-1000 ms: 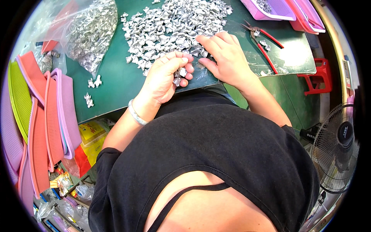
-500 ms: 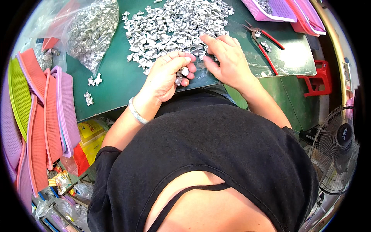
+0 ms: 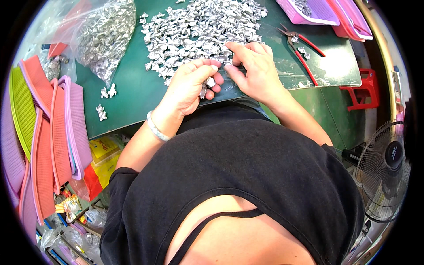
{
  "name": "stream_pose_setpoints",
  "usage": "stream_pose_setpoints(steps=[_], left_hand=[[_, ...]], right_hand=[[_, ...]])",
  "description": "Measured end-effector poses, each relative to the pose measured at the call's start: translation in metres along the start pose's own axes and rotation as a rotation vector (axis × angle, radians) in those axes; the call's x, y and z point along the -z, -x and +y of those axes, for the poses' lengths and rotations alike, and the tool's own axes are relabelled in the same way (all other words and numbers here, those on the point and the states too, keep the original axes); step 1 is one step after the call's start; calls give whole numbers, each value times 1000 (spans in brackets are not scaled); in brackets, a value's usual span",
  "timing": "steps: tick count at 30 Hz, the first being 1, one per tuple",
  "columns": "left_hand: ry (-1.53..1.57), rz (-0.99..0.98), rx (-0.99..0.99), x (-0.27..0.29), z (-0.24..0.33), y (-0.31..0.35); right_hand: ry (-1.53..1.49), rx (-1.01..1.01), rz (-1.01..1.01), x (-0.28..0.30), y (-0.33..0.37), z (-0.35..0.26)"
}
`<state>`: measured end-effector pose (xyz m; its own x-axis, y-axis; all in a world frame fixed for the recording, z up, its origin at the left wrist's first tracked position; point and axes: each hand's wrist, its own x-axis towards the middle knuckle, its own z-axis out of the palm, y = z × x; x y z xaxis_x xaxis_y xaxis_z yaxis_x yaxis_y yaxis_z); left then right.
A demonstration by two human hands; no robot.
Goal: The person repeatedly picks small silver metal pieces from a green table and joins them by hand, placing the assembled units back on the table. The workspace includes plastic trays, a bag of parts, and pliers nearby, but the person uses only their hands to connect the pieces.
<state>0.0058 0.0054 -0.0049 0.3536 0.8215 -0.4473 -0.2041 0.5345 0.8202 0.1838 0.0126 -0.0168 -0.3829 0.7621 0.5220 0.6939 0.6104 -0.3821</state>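
A heap of small silvery metal castings (image 3: 207, 33) covers the middle of the green table (image 3: 123, 108). My left hand (image 3: 187, 86) is closed around a few of these metal castings (image 3: 209, 83), which show between the thumb and curled fingers at the heap's near edge. Close beside it on the right, my right hand (image 3: 258, 73) reaches to the front of the heap. Its thumb and forefinger are apart at the nearest castings, and I see nothing held in them.
Red-handled pliers (image 3: 304, 53) lie at the right, by two loose castings. Purple and pink baskets (image 3: 309, 17) stand behind them. A clear bag of castings (image 3: 104, 42) sits at the left, near stacked plastic baskets (image 3: 77, 123). A red stool (image 3: 364, 90) and a fan (image 3: 384, 170) are at the right.
My right hand has shifted slightly left, toward my left hand, along the heap's front edge. My left hand has barely moved and still holds its castings.
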Motion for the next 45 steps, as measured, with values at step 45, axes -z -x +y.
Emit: stream_pose_setpoints(steps=[45], left_hand=[[7,30,3,0,2,1]], right_hand=[[-67,57,-205,34,-2,19]])
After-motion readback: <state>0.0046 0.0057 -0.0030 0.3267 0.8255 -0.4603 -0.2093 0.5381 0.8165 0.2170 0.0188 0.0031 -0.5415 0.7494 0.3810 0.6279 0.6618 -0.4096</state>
